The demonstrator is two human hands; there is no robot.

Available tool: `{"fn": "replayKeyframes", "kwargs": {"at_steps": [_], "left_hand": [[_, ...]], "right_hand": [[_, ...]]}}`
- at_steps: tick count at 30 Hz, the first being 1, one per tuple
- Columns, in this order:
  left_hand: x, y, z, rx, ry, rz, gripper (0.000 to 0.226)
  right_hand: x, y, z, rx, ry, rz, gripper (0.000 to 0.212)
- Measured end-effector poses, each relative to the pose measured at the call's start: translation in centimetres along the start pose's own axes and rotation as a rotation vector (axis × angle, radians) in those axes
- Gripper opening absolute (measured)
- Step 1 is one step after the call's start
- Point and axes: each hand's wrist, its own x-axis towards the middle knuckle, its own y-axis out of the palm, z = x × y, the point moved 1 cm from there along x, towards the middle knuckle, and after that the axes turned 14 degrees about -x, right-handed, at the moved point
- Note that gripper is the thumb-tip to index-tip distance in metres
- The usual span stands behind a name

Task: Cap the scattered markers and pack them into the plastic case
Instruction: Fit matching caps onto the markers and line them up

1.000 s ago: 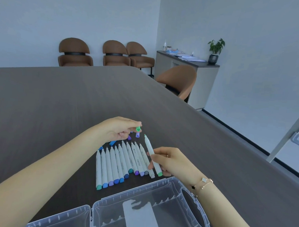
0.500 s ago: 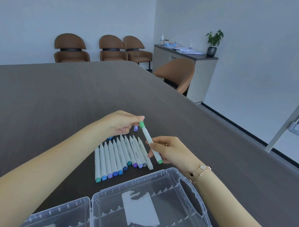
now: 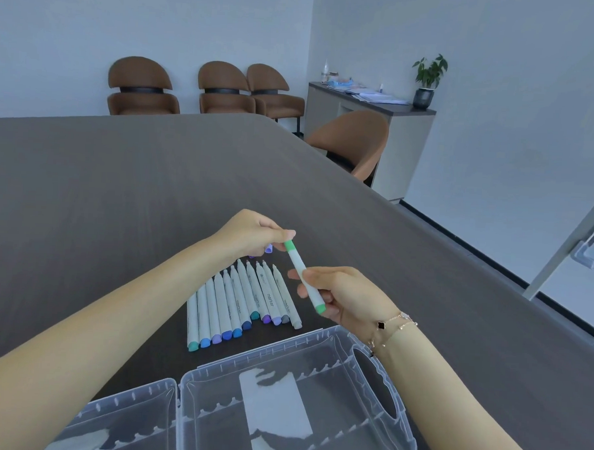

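Holding a white marker (image 3: pixel 303 276) with green caps aloft between both hands | right hand (image 3: pixel 345 299) grip grasps its barrel | left hand (image 3: pixel 254 236) grip pinches the far green cap (image 3: pixel 290 245) | uncapped markers (image 3: pixel 237 302) lie in a row on the tabletop (image 3: pixel 120 190) | clear plastic case (image 3: pixel 281 394) lies open, nearest.

The green cap (image 3: pixel 289 245) that your left hand (image 3: pixel 251 234) pinched apart a second ago now sits on the marker (image 3: pixel 303 276), under your left fingertips (image 3: pixel 288 234).
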Motion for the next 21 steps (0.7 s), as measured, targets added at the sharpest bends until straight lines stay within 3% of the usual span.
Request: {"fn": "replayKeyframes", "kwargs": {"at_steps": [4, 7, 12, 21], "left_hand": [[0.5, 0.5, -0.9, 0.039, 0.014, 0.022, 0.027], [1.0, -0.3, -1.2, 0.204, 0.034, 0.069, 0.028], [1.7, -3.7, 0.6, 0.310, 0.088, -0.034, 0.020], [2.2, -4.7, 3.0, 0.404, 0.106, -0.017, 0.020]], "right_hand": [[-0.1, -0.5, 0.0, -0.066, -0.014, -0.071, 0.022], [0.5, -1.0, -0.2, -0.357, -0.025, -0.168, 0.021], [1.6, -1.1, -1.3, -0.675, -0.038, -0.264, 0.019], [2.3, -0.3, -1.1, -0.956, -0.050, -0.357, 0.028]]}}
